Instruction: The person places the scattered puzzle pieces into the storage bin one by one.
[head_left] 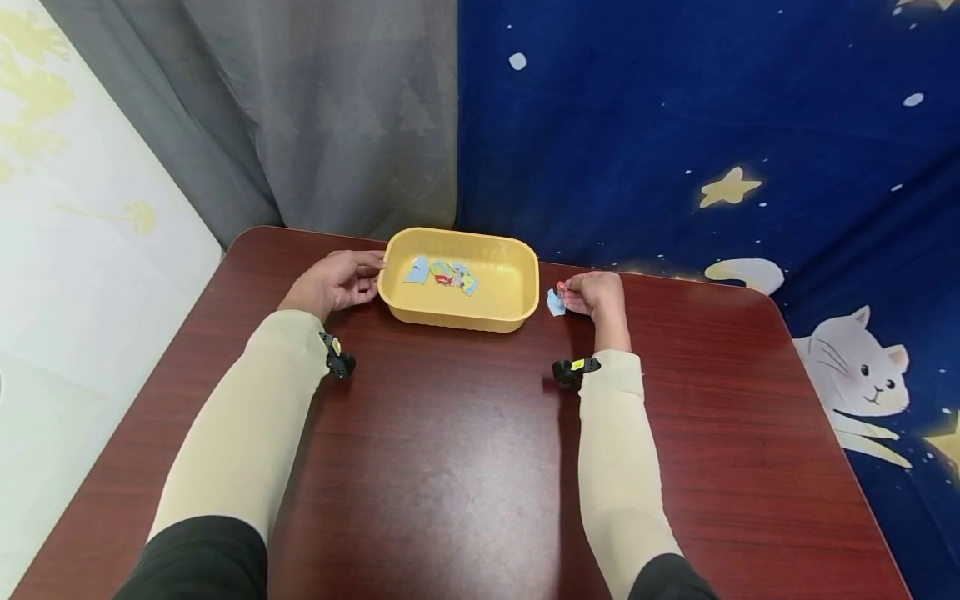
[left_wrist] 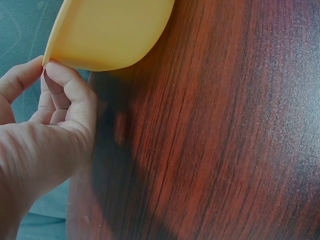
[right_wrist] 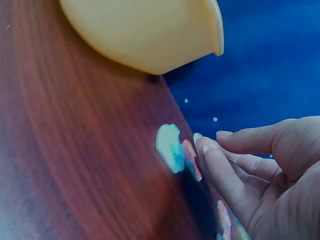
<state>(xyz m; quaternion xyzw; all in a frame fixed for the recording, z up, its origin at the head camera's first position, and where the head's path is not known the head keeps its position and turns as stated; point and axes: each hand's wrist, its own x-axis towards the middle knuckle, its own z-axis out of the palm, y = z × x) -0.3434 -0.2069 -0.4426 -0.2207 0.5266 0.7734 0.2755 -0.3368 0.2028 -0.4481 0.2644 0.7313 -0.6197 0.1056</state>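
Note:
My left hand [head_left: 347, 279] pinches the left rim of a yellow plastic basin [head_left: 465, 319] between thumb and fingers, clearly so in the left wrist view. Inside the basin lie a light blue puzzle piece [head_left: 417, 269] and several colourful printed ones. To the basin's right, my right hand [head_left: 596, 293] is by a light blue puzzle piece [right_wrist: 170, 148] and a red one [right_wrist: 192, 160]. In the right wrist view its fingertips are close beside the red piece, thumb apart from the fingers; contact is unclear. Another reddish piece [right_wrist: 224, 220] shows partly beneath that hand.
The dark red wooden table [head_left: 450, 450] has its back edge just behind the basin. A grey curtain [head_left: 360, 108] and a blue curtain [head_left: 637, 125] with stars and a cat hang behind it. A white wall [head_left: 82, 275] stands on the left.

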